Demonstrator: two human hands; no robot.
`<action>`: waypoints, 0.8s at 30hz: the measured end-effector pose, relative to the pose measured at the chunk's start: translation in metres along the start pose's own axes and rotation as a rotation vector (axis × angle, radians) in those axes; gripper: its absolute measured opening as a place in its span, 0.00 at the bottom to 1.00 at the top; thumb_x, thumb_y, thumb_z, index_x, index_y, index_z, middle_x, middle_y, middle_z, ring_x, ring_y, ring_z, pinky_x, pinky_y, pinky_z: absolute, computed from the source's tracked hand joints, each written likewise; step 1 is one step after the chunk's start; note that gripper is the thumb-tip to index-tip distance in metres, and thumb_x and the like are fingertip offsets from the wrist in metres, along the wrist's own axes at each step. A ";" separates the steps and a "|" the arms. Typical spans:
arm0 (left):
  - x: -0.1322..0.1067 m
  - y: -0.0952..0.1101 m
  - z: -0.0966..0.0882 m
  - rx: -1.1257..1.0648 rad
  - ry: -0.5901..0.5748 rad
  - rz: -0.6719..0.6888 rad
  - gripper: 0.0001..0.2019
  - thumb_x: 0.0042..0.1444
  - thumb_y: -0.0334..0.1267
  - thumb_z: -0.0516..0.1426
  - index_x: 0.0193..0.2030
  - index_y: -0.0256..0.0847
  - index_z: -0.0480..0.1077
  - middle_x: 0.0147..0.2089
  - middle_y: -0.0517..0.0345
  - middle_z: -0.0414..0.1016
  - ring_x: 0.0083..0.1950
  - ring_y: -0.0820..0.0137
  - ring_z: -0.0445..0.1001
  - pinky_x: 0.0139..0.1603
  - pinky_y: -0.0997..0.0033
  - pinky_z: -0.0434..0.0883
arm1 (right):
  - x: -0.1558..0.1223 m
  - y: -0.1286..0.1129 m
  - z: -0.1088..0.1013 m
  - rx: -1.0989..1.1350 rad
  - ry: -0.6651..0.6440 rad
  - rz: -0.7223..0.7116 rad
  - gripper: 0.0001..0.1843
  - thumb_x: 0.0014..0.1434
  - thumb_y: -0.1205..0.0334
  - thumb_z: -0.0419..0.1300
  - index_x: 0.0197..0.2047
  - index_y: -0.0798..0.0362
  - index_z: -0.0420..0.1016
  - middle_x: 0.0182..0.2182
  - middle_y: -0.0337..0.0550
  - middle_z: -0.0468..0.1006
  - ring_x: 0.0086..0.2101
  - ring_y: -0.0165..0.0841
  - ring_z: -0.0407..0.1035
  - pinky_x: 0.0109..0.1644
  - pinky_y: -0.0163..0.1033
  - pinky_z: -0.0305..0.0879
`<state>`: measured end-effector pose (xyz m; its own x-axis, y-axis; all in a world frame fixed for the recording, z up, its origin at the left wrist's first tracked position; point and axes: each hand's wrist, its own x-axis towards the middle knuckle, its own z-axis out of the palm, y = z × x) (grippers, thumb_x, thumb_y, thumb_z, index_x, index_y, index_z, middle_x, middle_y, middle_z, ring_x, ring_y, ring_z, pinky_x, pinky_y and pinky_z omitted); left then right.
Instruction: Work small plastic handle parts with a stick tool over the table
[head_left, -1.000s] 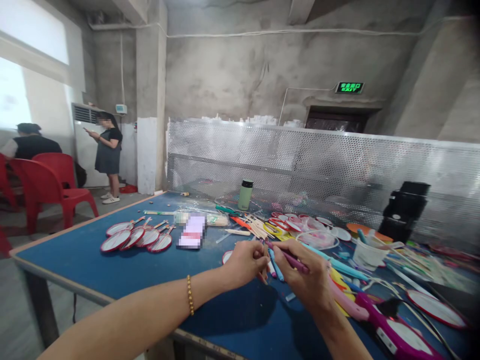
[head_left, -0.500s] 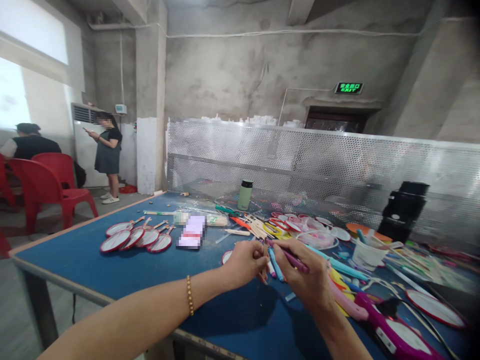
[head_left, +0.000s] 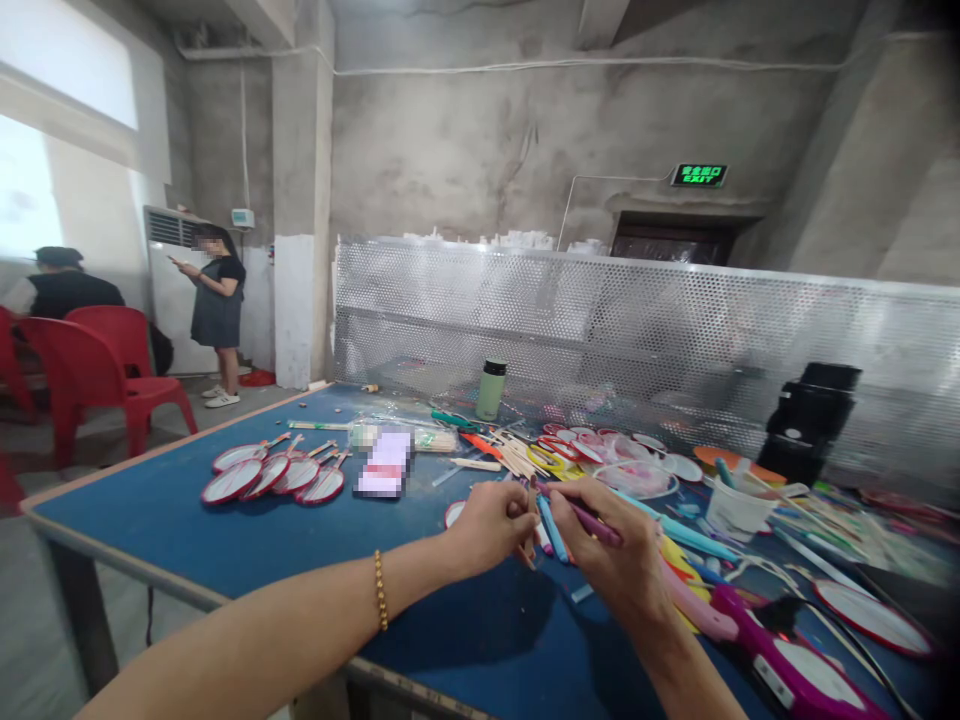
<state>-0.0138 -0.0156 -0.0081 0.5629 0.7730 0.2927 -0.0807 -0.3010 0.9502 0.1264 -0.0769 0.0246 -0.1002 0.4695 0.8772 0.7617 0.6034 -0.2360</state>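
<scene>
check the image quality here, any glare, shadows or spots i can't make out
In the head view, the window at far left is washed out to white; in the head view, soft shadows fall on the blue tabletop below the hands; also in the head view, the phone is pixelated and the upper-right corner goes dark.

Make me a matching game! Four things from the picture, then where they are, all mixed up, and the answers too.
Things
1. green bottle
2. gold bracelet
3. purple pen
4. exit sign

Places
A. in the right hand
B. above the doorway
C. around the left forearm
D. upright on the blue table

Pairs: 1-D, 2-C, 3-A, 4-B
</scene>
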 end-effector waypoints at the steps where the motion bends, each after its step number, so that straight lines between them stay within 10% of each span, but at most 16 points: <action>1: 0.000 0.000 0.000 0.002 -0.001 0.002 0.04 0.51 0.34 0.54 0.27 0.37 0.65 0.21 0.62 0.69 0.21 0.73 0.70 0.26 0.72 0.72 | 0.000 -0.001 0.000 -0.004 -0.003 0.004 0.08 0.61 0.62 0.59 0.34 0.52 0.78 0.28 0.39 0.80 0.28 0.30 0.73 0.35 0.33 0.69; 24: 0.000 0.000 0.000 0.019 0.007 -0.009 0.04 0.50 0.35 0.54 0.27 0.38 0.65 0.21 0.62 0.70 0.23 0.72 0.71 0.28 0.70 0.73 | 0.001 -0.001 0.000 0.017 -0.004 0.005 0.08 0.61 0.61 0.58 0.35 0.52 0.78 0.29 0.41 0.80 0.29 0.31 0.74 0.33 0.34 0.68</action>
<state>-0.0138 -0.0158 -0.0083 0.5578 0.7795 0.2850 -0.0604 -0.3043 0.9507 0.1257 -0.0772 0.0254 -0.0991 0.4750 0.8744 0.7515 0.6117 -0.2471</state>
